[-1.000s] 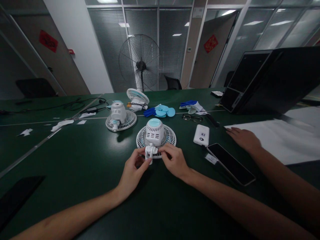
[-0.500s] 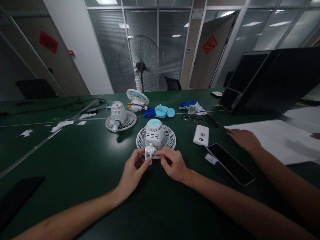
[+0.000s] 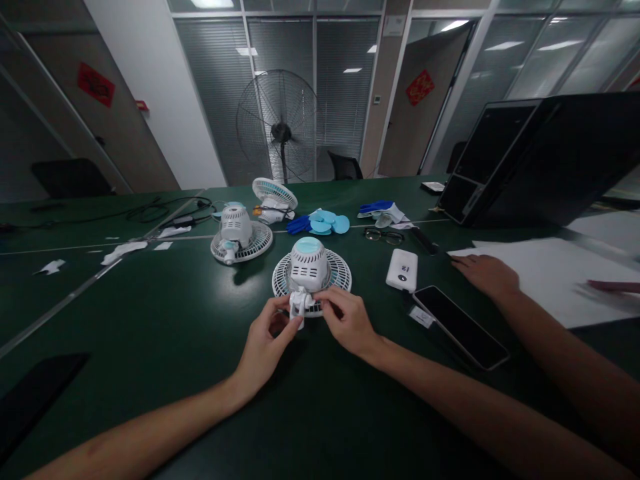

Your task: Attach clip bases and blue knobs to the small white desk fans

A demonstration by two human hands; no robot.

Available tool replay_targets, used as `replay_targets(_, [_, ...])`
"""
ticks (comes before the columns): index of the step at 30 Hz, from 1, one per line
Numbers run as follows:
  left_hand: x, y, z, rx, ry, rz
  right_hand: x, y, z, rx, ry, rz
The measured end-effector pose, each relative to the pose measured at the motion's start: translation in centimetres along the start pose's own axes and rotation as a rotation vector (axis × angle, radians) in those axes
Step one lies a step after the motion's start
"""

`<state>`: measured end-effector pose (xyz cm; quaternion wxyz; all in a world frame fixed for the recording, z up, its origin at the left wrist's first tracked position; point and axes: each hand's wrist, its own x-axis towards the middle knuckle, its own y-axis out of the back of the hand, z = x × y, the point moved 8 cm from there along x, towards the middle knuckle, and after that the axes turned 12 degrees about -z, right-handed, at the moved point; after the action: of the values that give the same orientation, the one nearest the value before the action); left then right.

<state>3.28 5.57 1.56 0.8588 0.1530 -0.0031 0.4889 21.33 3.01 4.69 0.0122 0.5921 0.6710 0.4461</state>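
A small white electric fan (image 3: 309,270) lies face down on the dark green table, its round grille under the motor housing, which has a light blue cap. My left hand (image 3: 267,337) is closed on the white bracket (image 3: 300,303) at the near side of this fan, with thumb in front and fingers at its left. At the bracket's right side, my right hand (image 3: 350,323) pinches with thumb and forefinger. Whatever small part sits between those fingertips is hidden.
Two more fans (image 3: 236,230) (image 3: 274,200) stand behind, near light blue discs (image 3: 327,223) and gloves (image 3: 383,212). Glasses (image 3: 384,236), a white device (image 3: 402,269) and a phone (image 3: 460,327) lie to the right. Another person's hand (image 3: 487,277) rests by paper (image 3: 555,273) near a black computer case (image 3: 545,160).
My right fingertips have shifted slightly at the bracket's side, while my left hand keeps its hold. At far right, a dark red stick-like object has come in over the paper.
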Motion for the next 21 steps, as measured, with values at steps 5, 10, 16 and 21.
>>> replay_targets(5, [0.04, -0.09, 0.09, -0.001, 0.008, -0.006, -0.01, -0.42, -0.95, 0.016, 0.079, -0.068])
replay_targets(10, [0.05, -0.19, 0.4, -0.015, 0.002, -0.001, 0.0, 0.2, -0.41, -0.005, 0.021, 0.008])
replay_targets(16, [0.07, -0.23, 0.22, -0.011, 0.002, -0.001, -0.13, -0.3, -0.67, 0.005, 0.075, -0.046])
replay_targets(21, [0.02, -0.09, 0.06, -0.004, 0.009, 0.0, 0.01, -0.05, -0.35, -0.012, 0.035, -0.012])
